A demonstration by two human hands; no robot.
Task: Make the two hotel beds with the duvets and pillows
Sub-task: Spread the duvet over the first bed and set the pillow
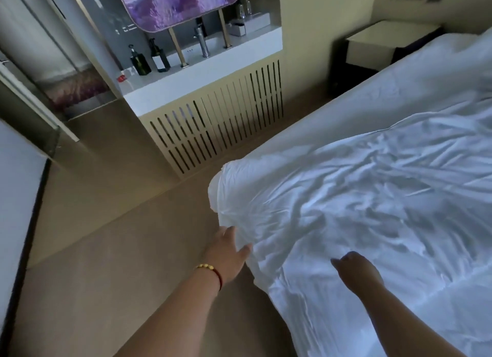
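Bed (346, 112): one in view, white sheet bare along its far side. A crumpled white duvet (359, 197) lies over the near part of the bed, its bunched corner overhanging the bed's edge toward the floor (111, 250).

Left hand (226, 250): at that duvet corner, fingers extended forward and partly hidden in the fabric, thumb against the cloth. Whether the grip is closed on the duvet cannot be told. A red cord bracelet with gold beads (210, 270) sits on the wrist.

Right hand (356, 269): over the duvet just inside the same corner, fingers curled downward in shadow. Whether it is touching, pressing or pinching the fabric cannot be told.

Surroundings, relative to the bed: a slatted cream cabinet (221, 119) stands beyond the floor strip, carrying a white bench (213, 64) with a tap (201, 41) and two dark pump bottles (150, 60). A nightstand (386, 42) stands at the bed's far end
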